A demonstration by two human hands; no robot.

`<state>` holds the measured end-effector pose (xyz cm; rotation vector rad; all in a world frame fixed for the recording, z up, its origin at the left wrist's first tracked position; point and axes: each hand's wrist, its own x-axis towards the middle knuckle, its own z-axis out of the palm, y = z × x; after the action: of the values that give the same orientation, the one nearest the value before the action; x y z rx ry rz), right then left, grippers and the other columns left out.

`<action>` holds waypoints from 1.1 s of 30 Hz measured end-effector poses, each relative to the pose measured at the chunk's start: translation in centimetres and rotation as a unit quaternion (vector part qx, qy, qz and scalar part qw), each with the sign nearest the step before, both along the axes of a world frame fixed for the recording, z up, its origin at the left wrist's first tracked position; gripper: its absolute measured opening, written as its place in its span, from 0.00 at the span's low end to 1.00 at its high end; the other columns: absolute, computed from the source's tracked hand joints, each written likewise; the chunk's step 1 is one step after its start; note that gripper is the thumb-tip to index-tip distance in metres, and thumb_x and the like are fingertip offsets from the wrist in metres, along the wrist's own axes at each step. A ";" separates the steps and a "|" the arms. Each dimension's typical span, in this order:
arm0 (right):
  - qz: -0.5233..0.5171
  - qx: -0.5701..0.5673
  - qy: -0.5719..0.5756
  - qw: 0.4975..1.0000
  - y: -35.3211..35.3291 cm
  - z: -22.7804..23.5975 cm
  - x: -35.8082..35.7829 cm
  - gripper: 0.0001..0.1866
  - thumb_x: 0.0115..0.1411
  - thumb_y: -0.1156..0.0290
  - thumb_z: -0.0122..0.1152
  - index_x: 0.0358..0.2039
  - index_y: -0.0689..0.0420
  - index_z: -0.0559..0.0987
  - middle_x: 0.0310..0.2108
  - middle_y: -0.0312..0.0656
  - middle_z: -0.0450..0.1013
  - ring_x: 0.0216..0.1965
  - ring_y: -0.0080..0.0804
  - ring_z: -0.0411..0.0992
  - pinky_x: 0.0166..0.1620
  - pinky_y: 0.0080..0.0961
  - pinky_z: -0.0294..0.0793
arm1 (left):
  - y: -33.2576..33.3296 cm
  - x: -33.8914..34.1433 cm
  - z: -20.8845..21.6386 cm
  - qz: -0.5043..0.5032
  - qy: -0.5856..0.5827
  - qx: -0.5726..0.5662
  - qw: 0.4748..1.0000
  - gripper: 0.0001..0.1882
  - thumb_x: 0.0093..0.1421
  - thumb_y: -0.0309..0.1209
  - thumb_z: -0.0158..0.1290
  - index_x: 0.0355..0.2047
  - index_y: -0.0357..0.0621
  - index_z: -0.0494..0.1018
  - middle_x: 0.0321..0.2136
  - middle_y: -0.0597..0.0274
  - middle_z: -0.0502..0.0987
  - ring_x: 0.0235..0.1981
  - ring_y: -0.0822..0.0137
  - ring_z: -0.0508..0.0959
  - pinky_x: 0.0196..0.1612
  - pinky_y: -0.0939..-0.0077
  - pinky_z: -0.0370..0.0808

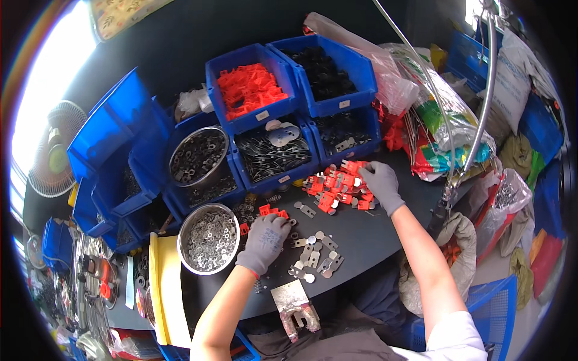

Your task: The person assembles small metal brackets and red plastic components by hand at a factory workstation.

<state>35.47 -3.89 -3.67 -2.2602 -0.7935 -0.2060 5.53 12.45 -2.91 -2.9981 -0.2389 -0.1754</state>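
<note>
Both hands gloved grey, well apart. Left hand (265,237) palm-down, fingers curled over small orange clips (272,211) and flat metal tabs (313,256) on the dark table (373,240); grip itself hidden, cannot tell if anything is pinched. Right hand (380,183) rests on the far-right edge of the pile of orange clip assemblies (337,183), fingers spread, touching them; can't tell if it holds one. Steel bowl of washers (209,239) just left of the left hand. Risk, my read: a sweep of either hand could scatter loose tabs off the near edge or mix them into the pile.
</note>
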 end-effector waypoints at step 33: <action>0.394 0.170 0.467 0.773 -6.5 7.1 -24.0 0.05 0.54 0.82 0.62 0.32 0.66 0.77 0.33 0.44 0.76 0.34 0.20 0.74 0.36 0.15 0.74 | -14.2 -11.4 3.5 0.131 -0.409 -0.707 0.562 0.11 0.60 0.16 0.53 0.43 0.34 0.73 0.40 0.56 0.79 0.40 0.71 0.78 0.45 0.77 0.77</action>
<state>11.44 -10.40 3.41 -1.2321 -0.9307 1.0125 -5.87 -1.76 0.60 -3.6761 -1.5593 -2.4137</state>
